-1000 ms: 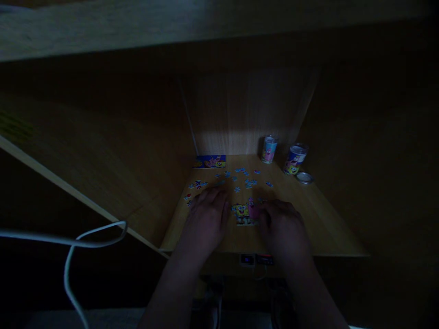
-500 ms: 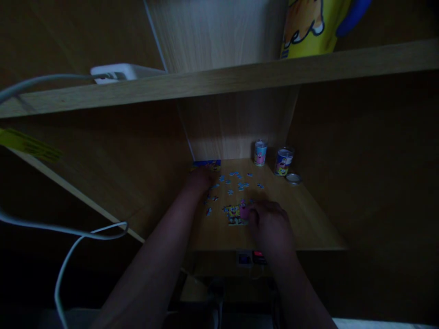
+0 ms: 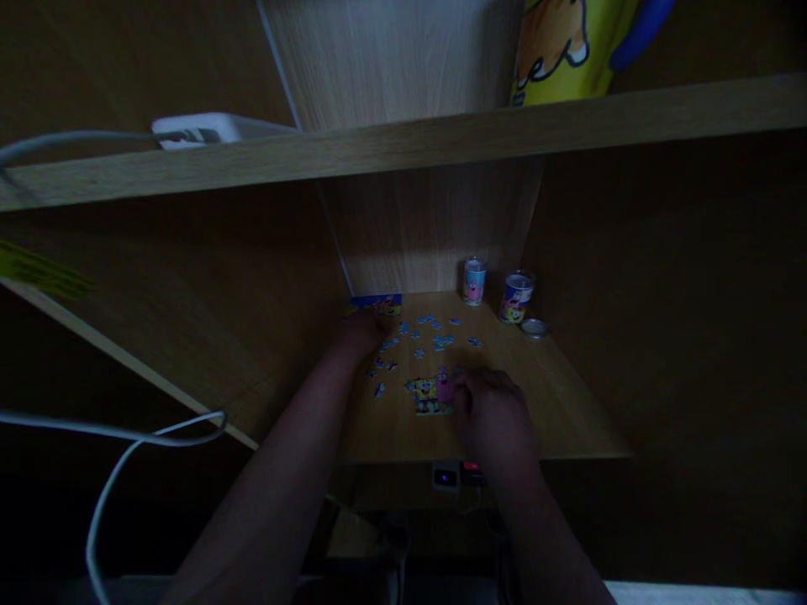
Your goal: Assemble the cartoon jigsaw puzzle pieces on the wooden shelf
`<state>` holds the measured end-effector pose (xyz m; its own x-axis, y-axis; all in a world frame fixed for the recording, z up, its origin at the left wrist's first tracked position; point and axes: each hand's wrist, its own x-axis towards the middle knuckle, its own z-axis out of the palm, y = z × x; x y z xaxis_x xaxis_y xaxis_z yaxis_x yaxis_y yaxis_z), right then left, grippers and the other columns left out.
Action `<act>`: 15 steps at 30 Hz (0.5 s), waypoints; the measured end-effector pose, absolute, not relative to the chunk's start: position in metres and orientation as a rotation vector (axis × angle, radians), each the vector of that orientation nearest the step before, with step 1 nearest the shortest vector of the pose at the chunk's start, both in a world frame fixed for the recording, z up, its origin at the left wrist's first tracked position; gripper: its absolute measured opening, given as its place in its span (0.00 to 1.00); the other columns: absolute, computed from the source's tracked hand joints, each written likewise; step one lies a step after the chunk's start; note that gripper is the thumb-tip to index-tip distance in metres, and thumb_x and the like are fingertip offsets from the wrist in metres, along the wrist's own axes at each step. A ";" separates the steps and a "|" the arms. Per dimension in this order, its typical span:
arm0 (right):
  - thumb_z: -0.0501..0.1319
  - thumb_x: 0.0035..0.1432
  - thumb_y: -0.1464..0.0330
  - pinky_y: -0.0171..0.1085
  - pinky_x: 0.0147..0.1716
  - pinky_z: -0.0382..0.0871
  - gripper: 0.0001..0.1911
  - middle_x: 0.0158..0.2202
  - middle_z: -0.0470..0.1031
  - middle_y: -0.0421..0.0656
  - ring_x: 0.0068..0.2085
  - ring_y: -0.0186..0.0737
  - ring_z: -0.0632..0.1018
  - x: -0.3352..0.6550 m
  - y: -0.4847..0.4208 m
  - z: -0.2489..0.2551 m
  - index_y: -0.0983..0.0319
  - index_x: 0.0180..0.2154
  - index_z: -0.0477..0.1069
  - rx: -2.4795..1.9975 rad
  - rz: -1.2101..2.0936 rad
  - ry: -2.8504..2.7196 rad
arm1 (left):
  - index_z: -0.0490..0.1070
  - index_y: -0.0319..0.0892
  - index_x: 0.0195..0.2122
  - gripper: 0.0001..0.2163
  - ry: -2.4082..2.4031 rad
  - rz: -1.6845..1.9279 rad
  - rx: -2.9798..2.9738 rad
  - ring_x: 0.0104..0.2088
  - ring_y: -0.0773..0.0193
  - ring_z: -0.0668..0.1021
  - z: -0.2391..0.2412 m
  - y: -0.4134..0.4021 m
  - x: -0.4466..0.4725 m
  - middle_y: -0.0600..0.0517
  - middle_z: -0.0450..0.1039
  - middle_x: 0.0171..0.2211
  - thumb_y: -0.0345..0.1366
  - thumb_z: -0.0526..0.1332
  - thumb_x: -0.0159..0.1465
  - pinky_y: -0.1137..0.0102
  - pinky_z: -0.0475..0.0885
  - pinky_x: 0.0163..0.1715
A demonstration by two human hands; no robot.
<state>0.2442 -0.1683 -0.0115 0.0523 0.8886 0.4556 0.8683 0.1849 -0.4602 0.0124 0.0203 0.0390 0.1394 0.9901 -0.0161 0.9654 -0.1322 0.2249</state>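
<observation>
A partly joined cartoon puzzle (image 3: 429,393) lies on a small wooden desk (image 3: 567,420) in dim light. My right hand (image 3: 495,412) rests beside its right edge, fingers curled against the pink part; whether it grips a piece is unclear. My left hand (image 3: 361,330) reaches far back to the left, near a blue picture card (image 3: 378,304) and loose blue pieces (image 3: 435,332). Its fingers are too dark to read.
Two small cartoon tins (image 3: 474,281) (image 3: 517,296) stand at the back right, a round lid (image 3: 534,328) beside them. A shelf (image 3: 403,143) overhead carries a white charger (image 3: 202,128) and a yellow item (image 3: 567,46). A white cable (image 3: 126,445) loops at left.
My left hand has moved from beside the joined puzzle to the back left by the picture card. The view has tilted up, showing the shelf. My right hand has stayed by the puzzle.
</observation>
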 end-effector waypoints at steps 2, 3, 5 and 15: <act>0.60 0.70 0.74 0.46 0.50 0.70 0.13 0.39 0.84 0.46 0.46 0.50 0.81 0.244 -0.168 -0.011 0.56 0.37 0.81 -1.640 0.035 -1.785 | 0.85 0.40 0.48 0.11 1.951 0.270 2.222 0.51 0.48 0.86 0.039 0.017 0.013 0.40 0.88 0.46 0.38 0.64 0.72 0.63 0.78 0.53; 0.60 0.70 0.75 0.46 0.50 0.70 0.13 0.38 0.84 0.46 0.46 0.50 0.81 0.244 -0.168 -0.011 0.56 0.37 0.81 -1.638 0.038 -1.784 | 0.84 0.40 0.46 0.11 1.942 0.332 2.218 0.48 0.49 0.86 0.040 0.014 0.013 0.40 0.87 0.44 0.39 0.64 0.72 0.63 0.79 0.51; 0.60 0.70 0.75 0.46 0.51 0.70 0.14 0.38 0.84 0.45 0.46 0.50 0.81 0.244 -0.168 -0.010 0.56 0.37 0.81 -1.643 0.050 -1.781 | 0.82 0.41 0.43 0.09 1.869 0.499 2.212 0.45 0.51 0.86 0.043 0.003 0.012 0.42 0.87 0.41 0.39 0.63 0.72 0.64 0.79 0.47; 0.60 0.71 0.75 0.47 0.52 0.71 0.13 0.41 0.85 0.46 0.47 0.50 0.81 0.244 -0.169 -0.009 0.57 0.38 0.83 -1.652 0.084 -1.773 | 0.75 0.46 0.38 0.07 1.393 1.084 2.074 0.43 0.60 0.86 0.029 -0.140 0.005 0.51 0.86 0.43 0.39 0.65 0.74 0.67 0.79 0.45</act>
<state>0.2435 -0.1693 -0.0090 0.0600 0.8966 0.4387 0.8509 0.1839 -0.4922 0.0046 -0.1396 0.0293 0.1963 0.9071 0.3723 0.5842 -0.4131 0.6986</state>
